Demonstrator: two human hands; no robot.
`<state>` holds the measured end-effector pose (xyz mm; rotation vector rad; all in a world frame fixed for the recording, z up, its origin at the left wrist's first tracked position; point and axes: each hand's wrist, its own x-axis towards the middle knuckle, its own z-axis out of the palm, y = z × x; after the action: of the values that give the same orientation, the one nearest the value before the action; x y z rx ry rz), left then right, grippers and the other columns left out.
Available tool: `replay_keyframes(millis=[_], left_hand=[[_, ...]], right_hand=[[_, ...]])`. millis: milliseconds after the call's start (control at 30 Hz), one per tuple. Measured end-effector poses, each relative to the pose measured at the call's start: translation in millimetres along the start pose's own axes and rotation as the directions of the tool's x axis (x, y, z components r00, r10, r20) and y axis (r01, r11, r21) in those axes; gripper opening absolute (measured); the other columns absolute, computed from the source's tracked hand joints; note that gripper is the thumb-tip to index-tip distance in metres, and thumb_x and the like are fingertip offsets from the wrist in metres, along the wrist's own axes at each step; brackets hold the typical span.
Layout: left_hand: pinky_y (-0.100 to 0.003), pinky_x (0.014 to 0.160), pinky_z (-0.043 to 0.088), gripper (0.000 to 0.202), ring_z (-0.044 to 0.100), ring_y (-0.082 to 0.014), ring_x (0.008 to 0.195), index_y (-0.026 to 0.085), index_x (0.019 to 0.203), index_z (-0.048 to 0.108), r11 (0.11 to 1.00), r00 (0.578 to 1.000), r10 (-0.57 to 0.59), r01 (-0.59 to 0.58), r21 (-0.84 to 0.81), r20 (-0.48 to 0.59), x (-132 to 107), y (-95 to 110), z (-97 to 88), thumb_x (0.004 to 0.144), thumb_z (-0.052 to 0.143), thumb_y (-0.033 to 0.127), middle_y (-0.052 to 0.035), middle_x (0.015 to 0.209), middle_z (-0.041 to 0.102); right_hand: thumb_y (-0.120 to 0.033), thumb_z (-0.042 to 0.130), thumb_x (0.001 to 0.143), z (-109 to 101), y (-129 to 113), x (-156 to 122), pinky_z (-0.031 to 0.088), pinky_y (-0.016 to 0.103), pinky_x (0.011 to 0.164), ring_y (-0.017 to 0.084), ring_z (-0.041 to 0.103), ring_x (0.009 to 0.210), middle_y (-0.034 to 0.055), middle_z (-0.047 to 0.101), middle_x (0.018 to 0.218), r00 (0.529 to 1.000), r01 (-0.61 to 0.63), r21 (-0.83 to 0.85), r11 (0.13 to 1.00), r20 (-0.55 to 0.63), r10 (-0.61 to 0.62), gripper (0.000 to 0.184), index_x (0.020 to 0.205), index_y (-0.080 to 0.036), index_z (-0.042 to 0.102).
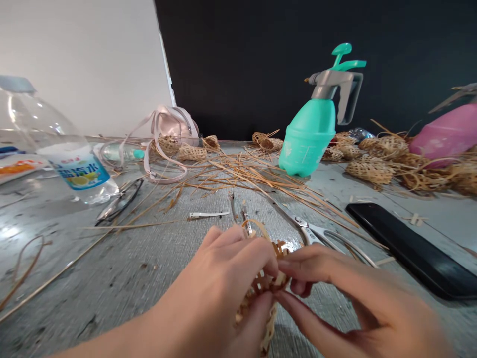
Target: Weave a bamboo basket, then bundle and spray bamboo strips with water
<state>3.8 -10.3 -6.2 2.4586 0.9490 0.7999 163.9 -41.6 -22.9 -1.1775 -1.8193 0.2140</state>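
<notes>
holding a small woven straw piece between them, the left hand and the right hand meet low in the middle of the view, over a gray surface. the fingers of both hands are closed and gripping the piece from each side. the left fingers wrap over it, and the right fingers pinch its edge. the hands hide much of it, but crossed strips show between them, and a thin curved strip pokes out at the top.

metal scissors lie just past the right hand, and a black phone lies further to the right. small metal clips sit just past the left hand. a big messy pile of loose straw strips lies across the middle. at the back are a green spray bottle, a pink spray bottle and many woven balls. on the left are a clear plastic water bottle, a pair of glasses and a pale pink ribbon.
</notes>
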Motion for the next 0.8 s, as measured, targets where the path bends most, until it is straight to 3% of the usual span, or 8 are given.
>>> replay_keyframes(millis=[100,200,400,533,800], left_hand=[[-0.028,0.064,0.039,0.016,0.051,-0.0151,0.071,0.021,0.072,0.048,0.999,0.999,0.011,-0.009,-0.049,0.035,-0.7,3.4,0.5,0.068,0.051,0.006,0.003,0.074,0.057],[-0.03,0.067,0.04,0.019,0.052,-0.0158,0.073,0.022,0.073,0.048,0.999,1.0,-0.015,0.015,-0.044,-0.004,-2.4,5.9,1.2,0.068,0.048,0.003,0.0026,0.076,0.058],[-0.029,0.067,0.04,0.024,0.053,-0.0149,0.073,0.022,0.076,0.049,0.999,0.999,0.007,-0.009,-0.046,-0.042,-4.4,6.0,2.3,0.067,0.046,0.0,0.0034,0.075,0.06],[-0.028,0.064,0.04,0.021,0.052,-0.0136,0.069,0.021,0.069,0.047,0.998,0.999,0.016,-0.018,-0.061,-0.035,-3.9,5.4,1.4,0.065,0.048,0.0,0.0046,0.069,0.058],[-0.026,0.065,0.044,0.021,0.054,-0.0117,0.069,0.021,0.071,0.049,0.987,0.991,-0.009,-0.012,-0.159,-0.133,-6.9,-0.1,6.3,0.065,0.05,0.001,0.0044,0.071,0.059]], right_hand=[[-0.015,0.059,0.067,2.1,-1.3,0.1,0.047,0.01,0.052,0.005,0.059,0.06,-0.0058,0.062,0.065,1.0,0.016,-0.014,1.0,-0.017,-0.016,0.007,0.069,-0.022,0.057],[-0.015,0.058,0.064,2.6,-2.2,-1.1,0.045,0.01,0.048,0.004,0.057,0.054,-0.0067,0.059,0.06,0.999,0.038,-0.054,0.998,-0.033,-0.04,0.008,0.068,-0.021,0.055],[-0.007,0.052,0.066,1.5,0.0,-8.3,0.048,0.008,0.062,0.004,0.06,0.067,-0.0045,0.063,0.074,0.982,0.179,-0.163,0.97,-0.037,-0.187,0.024,0.084,-0.022,0.051],[-0.006,0.049,0.067,1.7,1.7,-6.2,0.046,0.008,0.048,0.004,0.057,0.053,-0.0073,0.061,0.065,0.981,0.177,-0.114,0.978,-0.066,-0.185,0.024,0.081,-0.025,0.05],[-0.015,0.056,0.067,1.1,0.0,-6.1,0.049,0.011,0.052,0.008,0.062,0.069,-0.0059,0.064,0.077,0.991,0.121,-0.026,0.992,-0.059,-0.123,0.016,0.078,-0.027,0.052]])
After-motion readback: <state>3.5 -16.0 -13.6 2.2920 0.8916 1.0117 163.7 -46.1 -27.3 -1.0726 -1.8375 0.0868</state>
